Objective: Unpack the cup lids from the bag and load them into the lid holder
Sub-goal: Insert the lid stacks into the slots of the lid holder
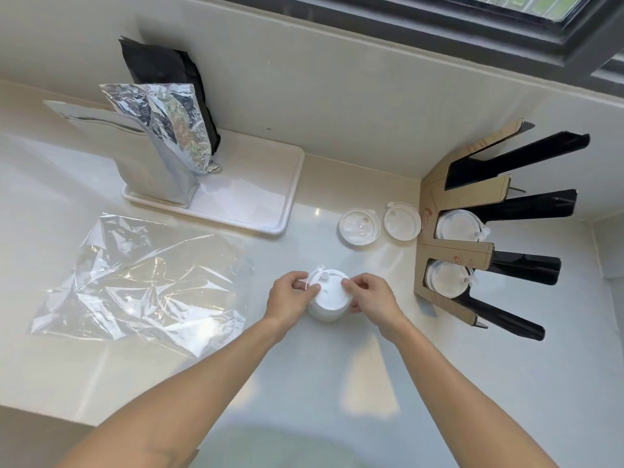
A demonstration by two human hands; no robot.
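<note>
A short stack of white cup lids (329,298) stands on the counter in front of me. My left hand (290,298) grips its left side and my right hand (369,297) pinches its right rim. The clear plastic bag (141,282) lies flat and crumpled to the left. Two loose lids (359,227) (401,220) lie side by side further back. The cardboard lid holder (456,251) with black slots stands at the right. Two of its slots hold lids (452,226) (445,278).
A white tray (256,197) at the back carries silver foil pouches (162,136) and a black pouch (158,67). The wall and a dark window frame (506,32) run behind. The counter's front edge is at the lower left.
</note>
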